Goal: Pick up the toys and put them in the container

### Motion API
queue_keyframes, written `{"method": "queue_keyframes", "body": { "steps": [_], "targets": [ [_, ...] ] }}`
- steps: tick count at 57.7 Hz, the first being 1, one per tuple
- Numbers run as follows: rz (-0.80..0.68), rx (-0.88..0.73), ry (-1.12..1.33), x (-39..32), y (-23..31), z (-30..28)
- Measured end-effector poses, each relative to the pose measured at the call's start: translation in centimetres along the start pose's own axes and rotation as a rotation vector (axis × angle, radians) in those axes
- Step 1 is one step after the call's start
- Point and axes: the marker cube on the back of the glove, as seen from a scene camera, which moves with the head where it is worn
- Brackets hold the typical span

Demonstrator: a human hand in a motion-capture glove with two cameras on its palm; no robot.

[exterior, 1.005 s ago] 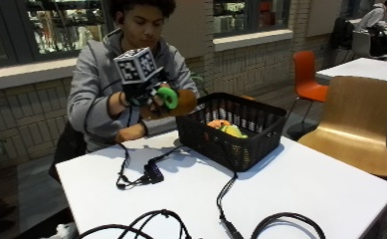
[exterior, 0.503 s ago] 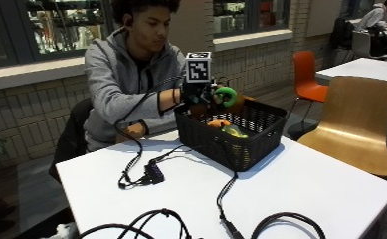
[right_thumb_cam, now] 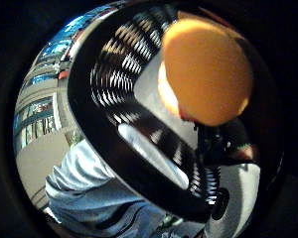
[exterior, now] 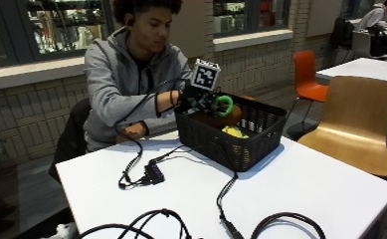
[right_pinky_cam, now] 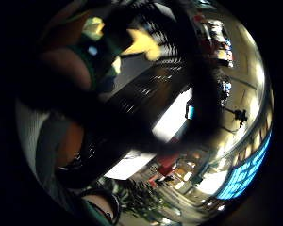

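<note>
Green ring toy [exterior: 222, 105] gripped in gloved right hand [exterior: 196, 101], over black mesh basket [exterior: 246, 144]. Looks light, rigid; its rim suits pinching. Orange ball [right_thumb_cam: 206, 69] probably rolls.

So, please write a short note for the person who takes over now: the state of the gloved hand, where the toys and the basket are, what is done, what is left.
Right hand: over the black basket, holding a green ring toy above the opening.
Basket: on the white table, in front of the person.
Inside it: an orange round toy and a yellow toy.
Done: at least two toys are in the basket.
Left: release the ring into the basket. No other toys show on the table, only black cables.
</note>
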Motion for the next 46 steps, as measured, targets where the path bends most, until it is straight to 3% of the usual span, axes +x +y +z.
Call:
{"method": "queue_keyframes", "body": {
  "steps": [17,27,46],
  "targets": [
    [-0.073,0.285,-0.266,2.8,8.5,-2.1],
    [0.152,0.357,-0.252,5.7,16.3,0.1],
    [0.536,0.439,-0.354,8.8,29.7,10.9]
  ]
}}
